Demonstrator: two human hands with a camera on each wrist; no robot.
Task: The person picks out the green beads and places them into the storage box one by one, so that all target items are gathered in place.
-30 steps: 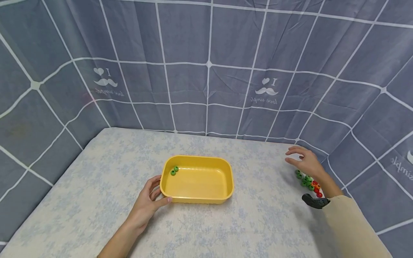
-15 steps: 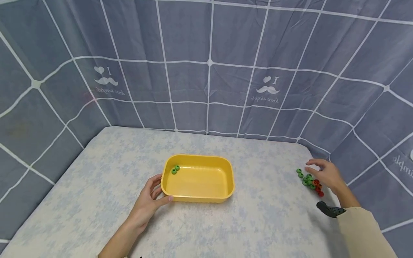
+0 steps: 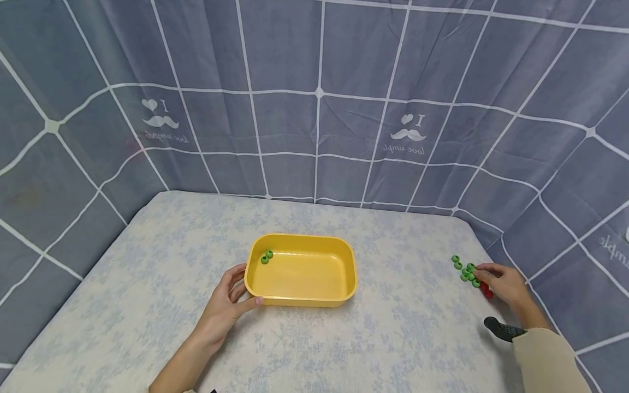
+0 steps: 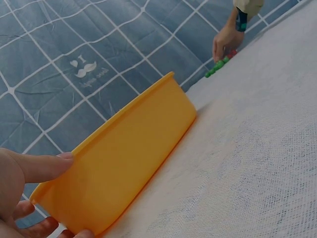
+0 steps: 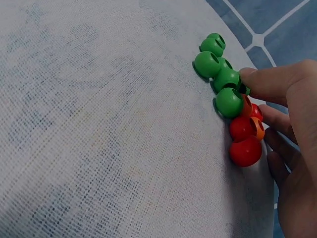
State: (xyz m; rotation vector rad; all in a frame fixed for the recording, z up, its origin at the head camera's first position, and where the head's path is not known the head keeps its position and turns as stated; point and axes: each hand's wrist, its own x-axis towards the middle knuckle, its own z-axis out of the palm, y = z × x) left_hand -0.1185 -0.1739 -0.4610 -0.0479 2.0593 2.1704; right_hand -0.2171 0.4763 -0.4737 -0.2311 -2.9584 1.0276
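Note:
My left hand (image 3: 223,308) holds the near left corner of a yellow plastic tray (image 3: 300,301), the thumb against the front wall and the fingers along the left side. Two green beads (image 3: 265,260) lie inside, near the left wall. At the far right, my right hand (image 3: 503,284) is down at a small cluster of green beads (image 5: 229,102), red beads (image 5: 245,151) and orange beads (image 5: 257,128). Its thumb tip is right against a green bead in the right wrist view; the index fingertip is hidden behind the beads, so I cannot tell whether it pinches one.
A pale, blue-patterned cloth (image 3: 383,338) covers the table. Blue-grey curtains with white grid lines (image 3: 354,131) enclose it at the back and sides. A black strap (image 3: 503,329) sits at the right wrist, by the beige sleeve.
My right hand has moved right, then down onto the beads, with its fingertips coming closer together. The left hand keeps its hold on the tray, and the two beads inside have stayed put.

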